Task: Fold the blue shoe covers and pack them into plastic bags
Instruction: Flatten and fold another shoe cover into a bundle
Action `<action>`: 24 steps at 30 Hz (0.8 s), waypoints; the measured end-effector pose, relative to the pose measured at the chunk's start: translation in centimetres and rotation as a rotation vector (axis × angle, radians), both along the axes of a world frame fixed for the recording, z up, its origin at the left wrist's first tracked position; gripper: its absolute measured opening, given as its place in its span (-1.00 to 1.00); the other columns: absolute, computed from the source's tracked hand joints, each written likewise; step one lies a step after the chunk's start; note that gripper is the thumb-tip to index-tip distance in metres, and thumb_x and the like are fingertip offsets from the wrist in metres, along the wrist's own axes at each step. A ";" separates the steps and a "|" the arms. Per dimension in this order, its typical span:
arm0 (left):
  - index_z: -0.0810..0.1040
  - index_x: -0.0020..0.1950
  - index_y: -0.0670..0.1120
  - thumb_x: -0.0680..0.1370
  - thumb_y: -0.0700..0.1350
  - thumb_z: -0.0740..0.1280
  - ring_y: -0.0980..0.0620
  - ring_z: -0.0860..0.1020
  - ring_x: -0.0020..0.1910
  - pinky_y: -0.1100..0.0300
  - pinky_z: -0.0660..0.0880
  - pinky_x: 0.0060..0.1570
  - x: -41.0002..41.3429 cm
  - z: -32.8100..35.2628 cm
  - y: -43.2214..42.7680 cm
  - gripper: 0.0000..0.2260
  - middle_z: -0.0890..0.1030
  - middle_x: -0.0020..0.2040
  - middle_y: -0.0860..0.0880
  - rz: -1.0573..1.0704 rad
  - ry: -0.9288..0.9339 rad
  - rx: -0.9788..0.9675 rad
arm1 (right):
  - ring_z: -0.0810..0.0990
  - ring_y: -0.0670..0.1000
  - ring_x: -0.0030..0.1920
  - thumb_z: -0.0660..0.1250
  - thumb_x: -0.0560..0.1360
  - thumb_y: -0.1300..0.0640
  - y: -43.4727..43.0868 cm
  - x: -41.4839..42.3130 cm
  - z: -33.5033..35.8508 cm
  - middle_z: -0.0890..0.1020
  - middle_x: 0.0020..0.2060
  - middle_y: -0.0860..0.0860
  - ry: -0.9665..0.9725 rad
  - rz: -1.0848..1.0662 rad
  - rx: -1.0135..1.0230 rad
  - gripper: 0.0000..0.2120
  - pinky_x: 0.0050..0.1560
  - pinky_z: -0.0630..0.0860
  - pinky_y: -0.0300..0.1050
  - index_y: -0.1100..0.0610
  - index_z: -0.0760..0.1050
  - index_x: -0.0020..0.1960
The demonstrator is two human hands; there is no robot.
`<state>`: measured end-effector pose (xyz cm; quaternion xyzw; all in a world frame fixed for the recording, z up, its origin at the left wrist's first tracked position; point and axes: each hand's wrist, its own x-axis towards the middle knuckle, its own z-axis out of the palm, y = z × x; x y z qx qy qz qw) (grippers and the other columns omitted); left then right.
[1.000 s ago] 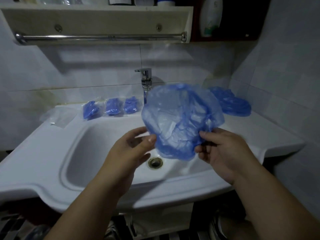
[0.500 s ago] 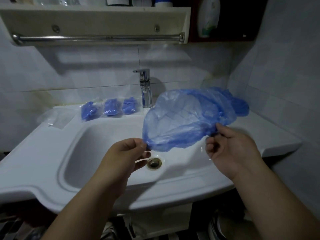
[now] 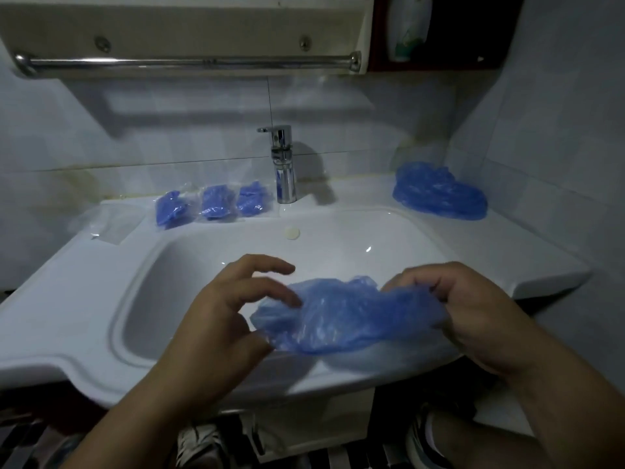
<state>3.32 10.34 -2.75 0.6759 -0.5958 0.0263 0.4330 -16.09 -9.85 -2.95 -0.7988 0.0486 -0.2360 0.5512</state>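
A crumpled blue shoe cover (image 3: 345, 316) hangs low over the front of the white sink (image 3: 84, 316), stretched sideways between my hands. My left hand (image 3: 223, 319) holds its left end between thumb and index finger, the other fingers spread above it. My right hand (image 3: 473, 309) grips the right end with curled fingers. A pile of loose blue shoe covers (image 3: 439, 194) lies on the back right of the sink top. Three packed bags of blue covers (image 3: 216, 203) sit in a row left of the faucet. Clear empty plastic bags (image 3: 111, 225) lie at the far left.
A chrome faucet (image 3: 284, 164) stands at the back centre, with a round overflow cap (image 3: 291, 232) below it. A shelf with a metal towel bar (image 3: 186, 60) hangs overhead. A white bottle (image 3: 407, 25) stands at the upper right. Tiled wall closes the right side.
The shoe cover was held up and spread wide. Both hands have brought it down toward the sink's front edge, and it is now gathered into a flatter, narrower bundle.
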 end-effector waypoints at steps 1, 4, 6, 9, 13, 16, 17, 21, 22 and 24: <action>0.64 -0.16 0.13 0.28 -0.21 0.50 0.10 0.58 0.15 0.40 0.49 -0.10 0.1 0.1 0.3 -0.74 0.61 0.13 0.14 -0.065 0.000 0.028 | 0.65 0.06 -0.14 0.53 0.32 -0.02 -0.1 -0.3 0.0 0.69 -0.19 0.20 0.039 0.011 -0.095 -0.72 -0.07 0.54 0.01 0.17 0.67 -0.12; 0.66 -0.24 0.08 0.25 -0.35 0.48 0.15 0.65 0.00 0.30 0.52 -0.02 0.4 -0.6 0.9 -0.68 0.67 0.01 0.10 -0.257 -0.010 0.166 | 0.69 -0.05 -0.07 0.51 0.27 0.16 0.1 -0.9 -0.4 0.72 -0.12 -0.06 0.126 0.042 -0.290 -0.85 -0.01 0.58 -0.10 -0.03 0.69 -0.19; 0.66 -0.23 0.08 0.23 -0.44 0.50 0.15 0.66 -0.12 0.26 0.56 -0.12 0.5 -1.5 0.9 -0.60 0.68 -0.09 0.11 -0.302 -0.026 0.245 | 0.69 -0.09 -0.07 0.45 0.23 0.32 0.2 -0.9 -0.7 0.71 -0.13 -0.13 0.186 0.057 -0.368 -0.72 -0.03 0.56 -0.21 -0.02 0.68 -0.18; 0.65 -0.20 0.07 0.25 -0.38 0.47 0.10 0.67 -0.17 0.15 0.59 -0.19 0.3 -1.6 1.4 -0.66 0.68 -0.15 0.09 -0.283 0.005 0.291 | 0.69 -0.05 -0.11 0.47 0.25 0.40 0.3 -0.9 -1.1 0.71 -0.15 -0.09 0.231 0.042 -0.376 -0.66 -0.04 0.60 -0.07 -0.02 0.69 -0.17; 0.61 -0.18 0.06 0.33 0.02 0.38 0.13 0.62 -0.27 0.09 0.55 -0.22 0.0 -0.7 2.2 -0.89 0.65 -0.26 0.07 -0.161 0.076 0.284 | 0.66 0.11 -0.23 0.48 0.28 -0.03 0.6 -0.6 -0.8 0.68 -0.28 0.07 0.250 -0.054 -0.318 -0.85 -0.16 0.57 0.05 0.02 0.65 -0.21; 0.53 -0.19 0.04 0.43 0.23 0.30 0.06 0.55 -0.37 0.07 0.49 -0.29 0.0 -0.6 2.0 -0.73 0.58 -0.37 0.02 -0.055 0.075 0.270 | 0.61 -0.12 -0.33 0.44 0.39 -0.11 1.1 -0.2 -0.4 0.67 -0.35 -0.05 0.249 -0.114 -0.300 -0.82 -0.26 0.50 -0.21 0.00 0.64 -0.21; 0.51 -0.16 0.04 0.46 0.25 0.28 0.05 0.52 -0.41 0.09 0.47 -0.31 0.1 -0.7 2.0 -0.71 0.57 -0.38 -0.01 -0.019 0.095 0.269 | 0.62 -0.19 -0.34 0.44 0.46 -0.08 1.3 -0.1 -0.4 0.68 -0.36 -0.09 0.247 -0.146 -0.252 -0.82 -0.29 0.48 -0.30 0.02 0.65 -0.20; 0.48 -0.07 0.09 0.55 0.11 0.31 0.11 0.40 -0.52 0.21 0.35 -0.42 0.5 -0.9 1.8 -0.88 0.59 -0.44 -0.07 0.124 0.209 0.317 | 0.52 -0.25 -0.51 0.36 0.54 0.05 1.9 0.9 -0.8 0.57 -0.56 -0.18 0.303 -0.285 -0.215 -0.84 -0.44 0.32 -0.45 0.04 0.58 -0.21; 0.48 -0.09 0.07 0.56 0.07 0.31 0.12 0.40 -0.54 0.24 0.34 -0.43 0.5 -0.9 1.7 -0.89 0.60 -0.44 -0.06 0.161 0.208 0.330 | 0.52 -0.25 -0.50 0.34 0.55 0.04 2.2 1.1 -0.9 0.55 -0.57 -0.22 0.313 -0.303 -0.237 -0.83 -0.43 0.32 -0.44 0.03 0.56 -0.20; 0.48 -0.11 0.05 0.57 0.03 0.31 0.13 0.44 -0.56 0.28 0.35 -0.43 0.2 -0.9 1.4 -0.89 0.62 -0.45 -0.03 0.239 0.187 0.349 | 0.54 -0.27 -0.45 0.29 0.57 -0.04 2.6 1.4 -0.7 0.55 -0.52 -0.28 0.325 -0.321 -0.263 -0.79 -0.40 0.35 -0.42 0.03 0.57 -0.17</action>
